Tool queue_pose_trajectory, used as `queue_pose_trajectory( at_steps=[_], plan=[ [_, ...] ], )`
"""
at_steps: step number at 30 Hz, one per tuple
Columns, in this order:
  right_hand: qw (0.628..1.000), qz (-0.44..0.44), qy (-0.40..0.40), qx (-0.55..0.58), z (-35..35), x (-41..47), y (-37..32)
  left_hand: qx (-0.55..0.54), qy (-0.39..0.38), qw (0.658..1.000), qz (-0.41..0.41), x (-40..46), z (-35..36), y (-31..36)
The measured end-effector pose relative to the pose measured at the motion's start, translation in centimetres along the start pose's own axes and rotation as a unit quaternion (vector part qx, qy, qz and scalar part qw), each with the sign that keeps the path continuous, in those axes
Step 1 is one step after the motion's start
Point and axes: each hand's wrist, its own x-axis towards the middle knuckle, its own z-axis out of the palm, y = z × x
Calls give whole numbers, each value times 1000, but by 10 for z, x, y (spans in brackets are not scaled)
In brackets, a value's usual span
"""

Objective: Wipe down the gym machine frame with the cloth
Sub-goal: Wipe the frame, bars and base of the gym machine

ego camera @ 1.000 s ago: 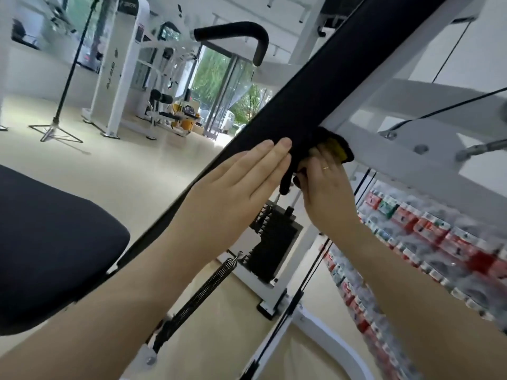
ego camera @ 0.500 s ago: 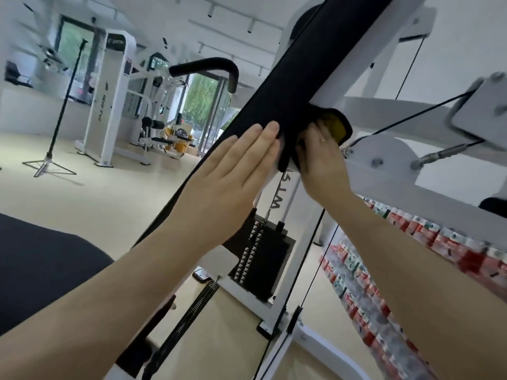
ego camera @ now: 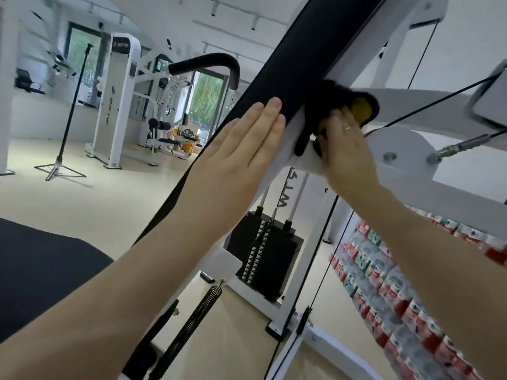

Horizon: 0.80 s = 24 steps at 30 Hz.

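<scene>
head cam | faces forward, tilted up | close on hands (ego camera: 288, 149)

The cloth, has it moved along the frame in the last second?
Cannot tell. The camera swung, and the cloth under the right hand sits at the same joint of the black pad and white frame.
</scene>
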Motion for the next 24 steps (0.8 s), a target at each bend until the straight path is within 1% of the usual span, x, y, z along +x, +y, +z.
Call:
queue_pose_trajectory(
  at_steps=[3,6,7,10,11,13,16,18,20,22,24],
  plan=[
    [999,-43,-10,-23,18,-37,-25,12,-13,1000,-5,-1,-3,1],
    [998,-48,-24,-11,17,-49,-31,13,-44,999,-6,-18,-11,6],
    [999,-30,-22,-17,14,-49,-28,7,-55,998,-2,-29,-13,7],
    [996,89,24,7,13,-45,-31,6,-70,998,6,-66,-20,6],
    [994,101,30,22,18,-44,-40,13,-80,997,4,-78,-22,5],
    [997,60,15,41,32,-51,-68,27,-101,994,-3,-103,-25,3],
    [996,-13,-59,59,50,-87,-101,46,-128,990,-22,-136,-28,1],
    [988,-89,-102,74,52,-110,-107,50,-143,987,-46,-151,-28,1],
    [980,-158,-101,69,53,-113,-98,38,-140,986,-82,-163,-28,-1],
    [982,-167,-71,56,55,-106,-90,34,-140,984,-103,-172,-28,-4],
    [991,-106,-54,60,58,-109,-100,37,-147,983,-100,-178,-27,-7]
  ],
)
